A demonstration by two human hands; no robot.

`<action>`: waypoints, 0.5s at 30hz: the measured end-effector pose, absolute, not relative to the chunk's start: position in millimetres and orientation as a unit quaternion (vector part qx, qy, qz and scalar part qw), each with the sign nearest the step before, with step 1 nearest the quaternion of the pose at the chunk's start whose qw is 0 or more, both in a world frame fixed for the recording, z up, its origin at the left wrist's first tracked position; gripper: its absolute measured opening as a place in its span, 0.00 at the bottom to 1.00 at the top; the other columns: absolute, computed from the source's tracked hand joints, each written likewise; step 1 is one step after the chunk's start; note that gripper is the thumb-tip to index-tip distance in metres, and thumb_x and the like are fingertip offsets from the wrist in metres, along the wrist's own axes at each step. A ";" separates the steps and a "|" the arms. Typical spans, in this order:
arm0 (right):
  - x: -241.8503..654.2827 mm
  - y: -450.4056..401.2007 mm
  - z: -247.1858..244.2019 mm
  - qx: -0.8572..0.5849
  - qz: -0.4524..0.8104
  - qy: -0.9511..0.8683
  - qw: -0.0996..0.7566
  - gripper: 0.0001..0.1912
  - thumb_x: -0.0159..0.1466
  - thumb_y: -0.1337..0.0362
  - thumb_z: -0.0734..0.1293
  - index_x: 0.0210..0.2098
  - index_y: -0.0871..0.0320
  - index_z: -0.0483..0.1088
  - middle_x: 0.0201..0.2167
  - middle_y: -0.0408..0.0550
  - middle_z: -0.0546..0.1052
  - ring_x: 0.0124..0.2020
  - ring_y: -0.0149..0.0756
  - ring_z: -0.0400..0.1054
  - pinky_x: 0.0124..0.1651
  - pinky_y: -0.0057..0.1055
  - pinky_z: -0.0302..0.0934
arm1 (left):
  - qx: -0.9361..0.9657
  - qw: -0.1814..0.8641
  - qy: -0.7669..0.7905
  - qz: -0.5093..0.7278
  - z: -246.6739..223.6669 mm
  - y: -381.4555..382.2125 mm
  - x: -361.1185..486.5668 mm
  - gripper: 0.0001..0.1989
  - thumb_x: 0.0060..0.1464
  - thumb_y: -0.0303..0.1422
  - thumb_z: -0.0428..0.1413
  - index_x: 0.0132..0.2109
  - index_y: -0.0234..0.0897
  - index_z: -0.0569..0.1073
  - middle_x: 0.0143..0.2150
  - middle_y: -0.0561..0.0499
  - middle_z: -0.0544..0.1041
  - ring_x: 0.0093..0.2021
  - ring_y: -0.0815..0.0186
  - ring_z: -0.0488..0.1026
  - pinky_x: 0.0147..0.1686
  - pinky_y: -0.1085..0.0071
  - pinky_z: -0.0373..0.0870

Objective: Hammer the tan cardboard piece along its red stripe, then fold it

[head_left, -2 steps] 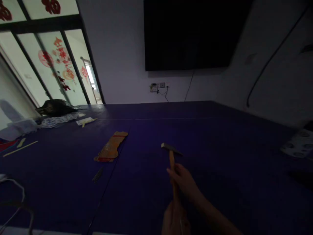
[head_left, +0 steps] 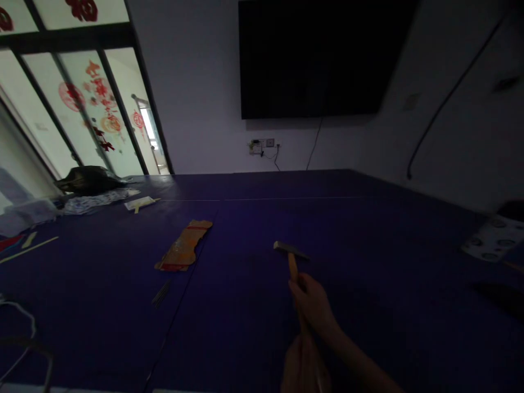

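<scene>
One hammer [head_left: 292, 256] in right hand [head_left: 314, 305], fingers [head_left: 305, 280] wrapped round handle [head_left: 293, 269], head [head_left: 286, 248] beyond them; left hand [head_left: 292, 363] below, grip too dim to tell; steady hold advisable.

Black screen [head_left: 323, 60]: mounted on wall [head_left: 192, 82]. Sockets [head_left: 270, 143]: below screen. Glass panels [head_left: 79, 68] with red decorations [head_left: 71, 97]: left of screen. Dark cable [head_left: 444, 103]: right of screen.

On the upper glass panel [head_left: 108, 24], you can read one red 福 [head_left: 90, 10]. On the neighbouring panel [head_left: 25, 12], another red character [head_left: 5, 21] is cut by the view's edge. The red signs [head_left: 100, 87] on the glass doors [head_left: 41, 98] below are too unclear to read.
</scene>
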State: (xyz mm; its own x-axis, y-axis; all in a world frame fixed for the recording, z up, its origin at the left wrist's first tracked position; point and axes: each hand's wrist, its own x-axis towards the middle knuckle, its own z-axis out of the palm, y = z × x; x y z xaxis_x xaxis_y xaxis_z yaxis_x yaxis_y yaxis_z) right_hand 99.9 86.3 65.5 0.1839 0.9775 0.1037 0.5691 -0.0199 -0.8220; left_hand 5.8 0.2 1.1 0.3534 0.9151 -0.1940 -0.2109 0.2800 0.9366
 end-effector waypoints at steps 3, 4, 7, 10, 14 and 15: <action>129.1 92.6 57.3 -0.699 0.213 -0.578 0.363 0.10 0.55 0.57 0.56 0.24 0.56 0.63 0.20 0.47 0.71 0.21 0.37 0.67 0.24 0.30 0.57 | 0.480 0.670 0.397 0.403 1.1 2.2 15.0 0.21 0.46 0.48 0.53 0.43 0.38 0.69 0.43 0.43 0.70 0.47 0.59 0.66 0.45 0.70 0.62; 140.4 94.9 55.0 -0.709 0.199 -0.577 0.352 0.10 0.55 0.58 0.56 0.24 0.57 0.63 0.20 0.47 0.71 0.20 0.37 0.66 0.23 0.30 0.57 | 0.507 0.653 0.400 0.396 -0.4 3.2 15.2 0.19 0.47 0.47 0.53 0.41 0.38 0.70 0.42 0.43 0.70 0.45 0.59 0.66 0.44 0.70 0.62; 175.0 100.1 50.9 -0.736 0.161 -0.574 0.321 0.10 0.53 0.59 0.56 0.23 0.57 0.65 0.19 0.48 0.72 0.21 0.39 0.67 0.24 0.31 0.56 | 0.595 0.589 0.420 0.350 -5.9 6.2 3.4 0.17 0.50 0.45 0.50 0.39 0.37 0.70 0.33 0.46 0.70 0.32 0.64 0.68 0.34 0.71 0.65; 205.0 100.2 48.2 -0.754 0.127 -0.575 0.292 0.09 0.52 0.60 0.57 0.21 0.56 0.65 0.18 0.50 0.72 0.22 0.42 0.68 0.26 0.33 0.56 | 0.621 0.542 0.448 0.347 -0.6 10.9 -31.9 0.16 0.50 0.46 0.49 0.35 0.37 0.70 0.30 0.48 0.69 0.27 0.67 0.66 0.27 0.74 0.63; 228.7 93.5 42.0 -0.750 0.114 -0.597 0.262 0.08 0.51 0.61 0.58 0.20 0.55 0.65 0.19 0.49 0.74 0.24 0.41 0.69 0.27 0.32 0.57 | 0.590 0.451 0.517 0.426 37.2 37.6 -109.6 0.18 0.50 0.47 0.48 0.35 0.37 0.70 0.27 0.50 0.71 0.29 0.64 0.68 0.30 0.72 0.65; 231.5 91.8 40.2 -0.747 0.115 -0.603 0.255 0.08 0.51 0.61 0.58 0.21 0.55 0.66 0.20 0.48 0.74 0.24 0.41 0.69 0.27 0.31 0.58 | 0.575 0.405 0.549 0.451 49.4 50.2 -131.6 0.17 0.48 0.46 0.49 0.34 0.36 0.70 0.29 0.50 0.72 0.31 0.63 0.69 0.31 0.71 0.66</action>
State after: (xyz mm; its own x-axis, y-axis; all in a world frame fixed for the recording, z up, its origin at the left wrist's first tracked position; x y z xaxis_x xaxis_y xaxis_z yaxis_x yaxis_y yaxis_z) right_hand 231.5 91.8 40.2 0.2460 0.9596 0.1368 0.8427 -0.1420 -0.5194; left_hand -131.6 50.2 49.4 -0.0100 0.9971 0.0748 0.2662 -0.0695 0.9614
